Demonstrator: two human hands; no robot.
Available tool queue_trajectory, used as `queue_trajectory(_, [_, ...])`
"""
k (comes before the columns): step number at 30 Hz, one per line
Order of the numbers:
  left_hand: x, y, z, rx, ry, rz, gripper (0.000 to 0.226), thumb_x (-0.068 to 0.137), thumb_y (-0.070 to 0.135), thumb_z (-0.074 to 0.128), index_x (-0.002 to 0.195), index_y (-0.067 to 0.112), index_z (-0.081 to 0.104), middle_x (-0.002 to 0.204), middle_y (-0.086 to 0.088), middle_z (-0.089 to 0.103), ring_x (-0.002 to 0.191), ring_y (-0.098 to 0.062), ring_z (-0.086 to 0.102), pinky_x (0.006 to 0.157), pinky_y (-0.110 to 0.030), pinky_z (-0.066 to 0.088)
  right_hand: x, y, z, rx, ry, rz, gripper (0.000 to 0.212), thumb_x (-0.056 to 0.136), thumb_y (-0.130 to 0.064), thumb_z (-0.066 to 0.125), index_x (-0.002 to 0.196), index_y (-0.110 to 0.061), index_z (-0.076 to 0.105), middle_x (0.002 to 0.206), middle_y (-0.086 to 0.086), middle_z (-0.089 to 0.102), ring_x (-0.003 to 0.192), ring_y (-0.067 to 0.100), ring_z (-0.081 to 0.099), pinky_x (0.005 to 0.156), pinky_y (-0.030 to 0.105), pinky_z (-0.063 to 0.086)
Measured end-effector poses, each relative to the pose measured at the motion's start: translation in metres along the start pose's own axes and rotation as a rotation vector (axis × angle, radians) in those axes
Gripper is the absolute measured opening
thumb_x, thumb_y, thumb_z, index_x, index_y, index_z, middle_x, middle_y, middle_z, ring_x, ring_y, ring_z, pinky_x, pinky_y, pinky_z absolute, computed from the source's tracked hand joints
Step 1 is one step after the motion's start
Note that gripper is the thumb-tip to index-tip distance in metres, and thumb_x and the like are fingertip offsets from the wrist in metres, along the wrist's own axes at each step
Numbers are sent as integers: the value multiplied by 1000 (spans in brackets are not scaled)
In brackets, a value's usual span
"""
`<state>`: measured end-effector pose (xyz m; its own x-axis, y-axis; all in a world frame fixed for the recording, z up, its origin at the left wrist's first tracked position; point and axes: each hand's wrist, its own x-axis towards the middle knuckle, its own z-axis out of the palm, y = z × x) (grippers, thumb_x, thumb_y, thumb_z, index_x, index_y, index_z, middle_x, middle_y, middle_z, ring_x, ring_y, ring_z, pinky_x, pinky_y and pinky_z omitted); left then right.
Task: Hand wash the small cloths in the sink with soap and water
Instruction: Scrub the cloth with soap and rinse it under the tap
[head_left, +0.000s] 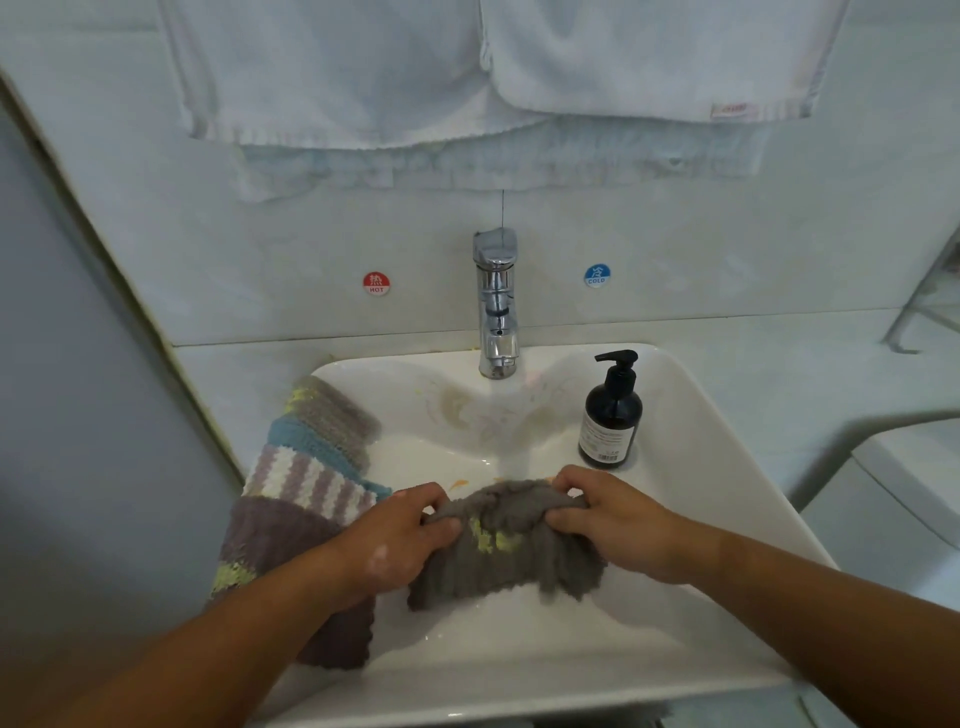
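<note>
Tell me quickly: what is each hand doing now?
Left hand: grips the grey cloth.
Right hand: grips the same cloth.

basin middle, between faucet (497, 306) and grey cloth (498, 556): open | left sink (717, 457) rim: covered by stacked cloths (306, 483) | right rear rim: soap bottle (610, 415) upright | basin front: filled by grey cloth | right front rim: bare

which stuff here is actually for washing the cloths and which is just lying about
For the job:
grey cloth, gripped by left hand and right hand
pile of cloths on the left rim of the sink
soap bottle
tap

Lying about:
white towels hanging above
hot sticker
cold sticker
</note>
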<state>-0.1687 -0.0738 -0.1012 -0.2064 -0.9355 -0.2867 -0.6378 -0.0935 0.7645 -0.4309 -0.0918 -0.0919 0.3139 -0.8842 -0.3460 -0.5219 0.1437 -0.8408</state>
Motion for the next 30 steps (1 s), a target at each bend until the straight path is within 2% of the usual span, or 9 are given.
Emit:
queue_trajectory(4, [6,21,2,-294,186,41,17,100,36,60,84,32,65,83,-7,74,77,-24,68,70,-49,60,4,-33,11,410,94,-77,11,100,-16,61,106,-19,70,94,6,76,84,19,71,66,30,53])
queue_trajectory(8, [7,52,19,-401,487,191,12,99,40,60,93,32,68,86,3,74,81,-19,71,68,-37,59,13,-63,33,617,237,-186,11,101,-21,59,104,-20,70,100,8,76,98,26,73,86,43,60])
queue_trajectory(12, [10,64,34,-258,728,196,12,102,38,52,98,32,62,82,14,67,79,-7,64,66,-14,48,19,-73,58,484,462,-193,12,104,-34,52,102,-30,63,95,-3,73,92,14,70,90,41,59])
queue_trajectory(16, [13,65,34,-239,758,146,13,105,38,45,100,33,56,81,16,62,79,-13,61,68,-22,45,16,-75,70,335,497,-305,12,105,-35,50,105,-30,61,93,-9,70,87,4,68,82,25,57])
queue_trajectory(21, [4,71,40,-239,731,172,11,106,31,48,98,31,55,78,17,60,72,2,57,61,-7,40,22,-67,66,274,528,-228,14,105,-37,47,107,-32,60,96,-10,70,91,6,67,86,30,56])
queue_trajectory(25, [11,67,33,-246,724,98,12,107,33,44,99,29,53,80,16,59,79,-14,59,65,-25,39,10,-65,72,172,460,-282,13,105,-33,48,103,-27,60,89,-10,68,76,0,65,62,13,49])
queue_trajectory(27, [7,72,41,-261,686,99,15,107,35,42,100,28,54,82,15,60,79,-11,60,62,-21,42,16,-66,65,181,512,-290,14,105,-33,49,105,-26,62,92,-10,69,82,0,66,72,16,54])
queue_trajectory(29, [1,77,47,-263,651,132,15,106,34,43,101,28,56,83,15,62,78,-3,60,60,-10,42,21,-66,60,258,535,-215,17,105,-35,48,106,-28,63,96,-9,70,89,7,67,86,30,57])
queue_trajectory(30, [1,75,46,-255,649,142,14,106,34,44,101,28,56,84,15,62,79,-2,60,61,-9,43,19,-64,61,271,518,-185,18,105,-36,47,106,-28,63,96,-8,70,89,11,67,82,31,57])
